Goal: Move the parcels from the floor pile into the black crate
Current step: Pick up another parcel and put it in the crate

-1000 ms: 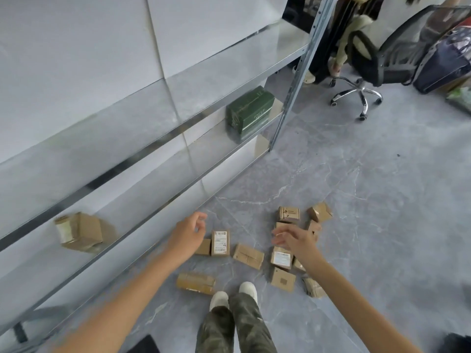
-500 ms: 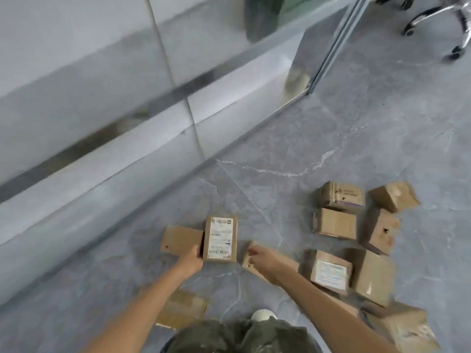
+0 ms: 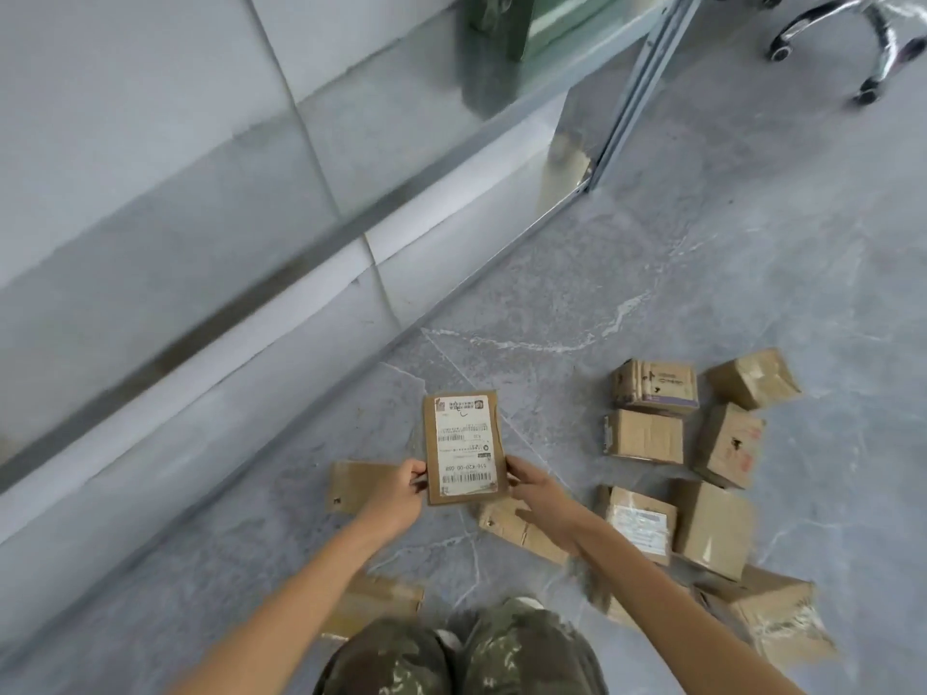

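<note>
A flat brown parcel with a white shipping label (image 3: 464,446) is held between both hands just above the grey floor. My left hand (image 3: 399,491) pinches its lower left edge and my right hand (image 3: 536,489) grips its lower right edge. Another flat parcel (image 3: 353,486) lies on the floor behind my left hand, and a third (image 3: 511,526) lies under my right wrist. Several cardboard parcels (image 3: 647,436) are scattered on the floor to the right. The black crate is not in view.
A metal shelving unit (image 3: 351,233) runs along the left with a green box (image 3: 506,22) on a shelf. An office chair base (image 3: 842,32) stands at the top right. My knees in camouflage trousers (image 3: 461,654) fill the bottom, with a parcel (image 3: 376,601) beside them.
I have crouched down close to the pile. Both hands reached the labelled parcel; the right hand moved from the neighbouring parcel onto its right edge, and it is now lifted off the floor.
</note>
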{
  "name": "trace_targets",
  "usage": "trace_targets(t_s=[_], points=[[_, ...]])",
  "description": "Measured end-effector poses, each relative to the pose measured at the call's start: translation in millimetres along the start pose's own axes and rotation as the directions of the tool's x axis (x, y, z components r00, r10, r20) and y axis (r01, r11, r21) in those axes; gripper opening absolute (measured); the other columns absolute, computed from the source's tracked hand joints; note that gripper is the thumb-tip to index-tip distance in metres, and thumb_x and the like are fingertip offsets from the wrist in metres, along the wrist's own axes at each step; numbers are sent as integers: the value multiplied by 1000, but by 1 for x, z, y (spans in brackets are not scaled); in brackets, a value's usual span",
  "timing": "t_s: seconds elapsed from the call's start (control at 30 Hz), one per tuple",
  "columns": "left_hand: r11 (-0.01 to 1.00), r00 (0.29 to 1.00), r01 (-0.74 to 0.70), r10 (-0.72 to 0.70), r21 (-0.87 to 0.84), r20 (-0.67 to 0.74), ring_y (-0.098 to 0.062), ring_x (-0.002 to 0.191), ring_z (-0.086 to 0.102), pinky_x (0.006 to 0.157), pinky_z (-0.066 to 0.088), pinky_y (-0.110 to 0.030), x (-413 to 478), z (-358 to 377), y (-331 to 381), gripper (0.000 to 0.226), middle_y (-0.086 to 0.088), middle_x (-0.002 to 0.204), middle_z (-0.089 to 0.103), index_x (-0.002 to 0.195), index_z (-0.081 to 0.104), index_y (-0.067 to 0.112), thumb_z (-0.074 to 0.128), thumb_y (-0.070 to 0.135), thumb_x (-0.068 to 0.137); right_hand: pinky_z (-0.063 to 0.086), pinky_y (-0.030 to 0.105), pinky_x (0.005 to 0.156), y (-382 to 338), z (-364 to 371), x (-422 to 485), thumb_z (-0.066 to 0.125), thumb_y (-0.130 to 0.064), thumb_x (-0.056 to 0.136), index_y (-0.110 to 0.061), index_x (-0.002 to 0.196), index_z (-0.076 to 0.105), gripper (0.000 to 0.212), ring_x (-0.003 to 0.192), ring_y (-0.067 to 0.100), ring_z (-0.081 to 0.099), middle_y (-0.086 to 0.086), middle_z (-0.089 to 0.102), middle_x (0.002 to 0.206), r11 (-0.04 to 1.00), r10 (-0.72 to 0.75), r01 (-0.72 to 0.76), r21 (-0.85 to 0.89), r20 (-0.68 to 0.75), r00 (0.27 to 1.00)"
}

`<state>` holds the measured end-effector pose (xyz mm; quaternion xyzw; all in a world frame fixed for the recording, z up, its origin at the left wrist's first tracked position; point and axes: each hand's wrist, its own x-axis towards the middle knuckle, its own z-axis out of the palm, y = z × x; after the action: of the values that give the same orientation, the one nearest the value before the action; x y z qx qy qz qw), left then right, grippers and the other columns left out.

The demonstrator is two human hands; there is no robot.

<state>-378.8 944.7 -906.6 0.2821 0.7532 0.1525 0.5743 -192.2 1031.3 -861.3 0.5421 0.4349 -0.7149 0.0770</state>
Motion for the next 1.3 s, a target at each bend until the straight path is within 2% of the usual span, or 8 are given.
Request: trace_targets(t_s=[0.13,0.43,0.6,0.77,0.87,1.0,1.1,1.3], points=[[985,987,-147,140,-94,-72,6,95,58,74,45,-12,-118,-45,115,41,20,102,59,91,54,32,42,-7,90,42,30,100,-79,-22,-124,46,-10,97,-27,130,51,38,116,5,53,-14,60,124,978,-206,203,-39,-189,960],[786,865,-496,408,-368,-293,-7,98,68,82,54,-29,-401,-121,351,38,2,103,72,98,63,14,37,-12,89,47,44,101,-261,-21,-416,58,-43,82,-34,123,49,43,116,19,59,2,62,123,724,-548,678,124,-494,675],[690,771,-637,560,-343,-305,-13,105,65,90,50,-33,-518,-150,424,41,-2,105,72,99,63,16,40,-15,86,47,53,99,-325,-24,-528,59,-28,91,-33,121,53,31,116,25,58,5,62,121,582,-622,808,95,-588,517],[613,637,-758,622,-222,-456,-5,97,63,80,50,-21,-595,-186,449,23,12,95,70,101,58,32,63,33,79,54,40,89,-354,-29,-610,63,-26,89,-43,112,62,28,107,19,63,-8,68,110,538,-732,840,-69,-532,425],[643,603,-748,554,-166,-573,-10,104,58,73,46,-17,-625,-215,460,61,11,109,60,118,45,39,64,58,62,55,39,87,-364,-27,-647,64,-23,89,-37,111,63,26,106,23,63,-3,70,105,512,-792,851,-117,-448,415],[758,783,-618,571,-207,-245,-16,111,60,91,50,-35,-655,-231,454,82,9,124,56,131,36,45,72,64,60,57,30,74,-376,-12,-689,62,-20,90,-21,115,60,25,97,23,68,8,70,103,495,-844,862,-106,-293,449],[727,778,-609,625,-318,-63,-17,97,70,77,58,-36,-678,-222,436,71,4,114,69,120,50,36,79,54,57,55,27,72,-387,2,-715,61,-30,83,-22,118,59,35,95,21,68,8,69,105,490,-867,859,-147,-186,462],[493,715,-698,520,-519,-468,-16,84,72,61,58,-36,-712,-179,419,72,-4,105,68,109,47,25,82,47,49,35,39,107,-381,9,-735,40,-61,91,-48,125,51,38,124,-6,43,-32,52,123,476,-861,876,-79,-245,445]])
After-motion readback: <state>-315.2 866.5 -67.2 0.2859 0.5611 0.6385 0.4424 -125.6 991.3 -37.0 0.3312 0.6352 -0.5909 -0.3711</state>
